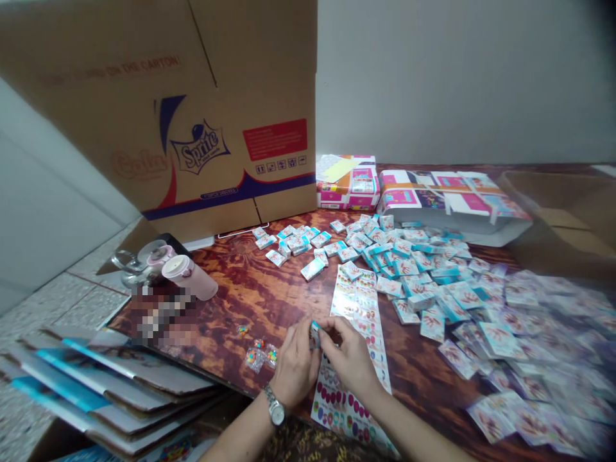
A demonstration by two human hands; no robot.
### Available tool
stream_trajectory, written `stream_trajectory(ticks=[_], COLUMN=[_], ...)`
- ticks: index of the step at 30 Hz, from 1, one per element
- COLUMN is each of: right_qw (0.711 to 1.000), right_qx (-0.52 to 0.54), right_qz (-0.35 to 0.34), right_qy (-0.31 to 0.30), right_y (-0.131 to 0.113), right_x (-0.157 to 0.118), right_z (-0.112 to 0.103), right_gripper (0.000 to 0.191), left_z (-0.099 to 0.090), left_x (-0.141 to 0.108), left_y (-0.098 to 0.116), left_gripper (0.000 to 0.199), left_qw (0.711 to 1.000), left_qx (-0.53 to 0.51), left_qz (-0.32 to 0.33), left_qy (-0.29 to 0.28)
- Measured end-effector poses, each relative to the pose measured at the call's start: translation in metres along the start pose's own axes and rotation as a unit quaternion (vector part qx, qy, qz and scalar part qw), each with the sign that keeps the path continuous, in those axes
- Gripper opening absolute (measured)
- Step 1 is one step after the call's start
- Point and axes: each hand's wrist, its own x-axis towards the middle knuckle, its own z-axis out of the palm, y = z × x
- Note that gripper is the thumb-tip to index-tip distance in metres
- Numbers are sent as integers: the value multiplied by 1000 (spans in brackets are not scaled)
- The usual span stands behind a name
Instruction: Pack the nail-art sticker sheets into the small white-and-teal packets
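Note:
My left hand [299,364], with a wristwatch [275,408] on its wrist, and my right hand [350,360] meet near the table's front edge. Between their fingertips they pinch a small blue-and-white box [314,333]; the fingers cover most of it. Under my hands lies a long sheet of colourful oval stickers [359,308]. Several clear packets of bright candies [255,358] lie just left of my left hand. To the right spreads a large heap of small white-and-blue boxes [407,264] with a hand picture on them.
A tall Sprite carton [269,77] stands at the back left. Two pink-and-white packages [349,186] lie behind the heap, beside an open brown carton [568,212]. Pink tumblers [192,277] are at the left edge, above stacked flat cardboard [139,378]. Blurred purple packets [553,359] lie right.

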Motion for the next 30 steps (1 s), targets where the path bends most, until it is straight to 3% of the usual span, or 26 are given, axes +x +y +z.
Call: stream_trajectory(ticks=[6, 9, 12, 21, 30], right_qw=[998, 992, 990, 996, 987], right_qx=[8, 57, 86, 53, 73], right_qz=[-45, -38, -20, -13, -2], right_qy=[-53, -104, -112, -76, -141], right_y=[-3, 2, 6, 0, -2], right_x=[2, 5, 6, 5, 15], right_z=[-8, -13, -14, -12, -15], right_gripper=[19, 27, 30, 24, 17], left_z=[-5, -12, -15, -13, -16], left_x=[3, 6, 7, 4, 3], left_y=[-4, -3, 0, -1, -2], left_gripper=[50, 47, 42, 45, 41], left_qw=[999, 993, 988, 996, 999], left_qx=[-47, -96, -126, -83, -20], left_qz=[-25, -68, -91, -13, 40], left_qy=[4, -6, -13, -4, -18])
